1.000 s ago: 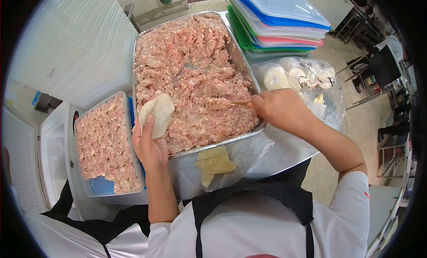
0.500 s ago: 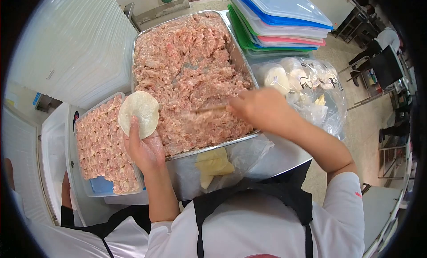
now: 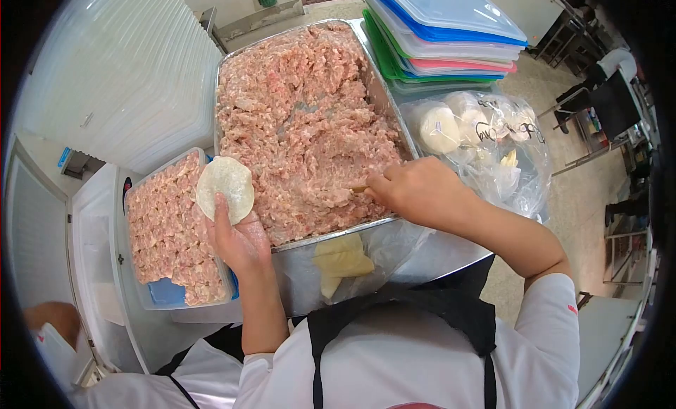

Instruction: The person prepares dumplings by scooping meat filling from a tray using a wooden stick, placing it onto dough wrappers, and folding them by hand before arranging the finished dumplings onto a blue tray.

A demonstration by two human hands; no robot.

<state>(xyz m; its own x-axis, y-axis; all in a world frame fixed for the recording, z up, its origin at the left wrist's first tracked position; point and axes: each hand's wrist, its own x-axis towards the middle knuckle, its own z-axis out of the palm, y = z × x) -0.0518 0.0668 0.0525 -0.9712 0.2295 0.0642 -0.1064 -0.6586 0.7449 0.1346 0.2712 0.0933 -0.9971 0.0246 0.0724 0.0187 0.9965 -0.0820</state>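
A round pale dough wrapper (image 3: 227, 183) rests on the fingers of my left hand (image 3: 239, 241), with my thumb pressed on its lower part. My right hand (image 3: 415, 190) grips a thin wooden stick (image 3: 358, 189) over the lower right of a large metal tray (image 3: 331, 238). Minced meat (image 3: 303, 92) fills most of that tray, and the stick's far end is down in the meat. Left of my left hand lies a plastic box (image 3: 149, 305) with rows of filled pieces (image 3: 165, 233); its blue bottom shows at one corner.
Stacked plastic lids (image 3: 451, 28) stand at the back right. Bagged wrappers (image 3: 486, 127) lie right of the tray. Clear trays (image 3: 120, 71) are stacked at the upper left. A plastic bag with yellowish sheets (image 3: 341, 264) lies in front. Another person's arm (image 3: 56, 321) shows at lower left.
My right hand has moved slightly down, and the stick now reaches into the meat lower in the tray. The other person's arm at the left has shifted. My left hand still holds the wrapper.
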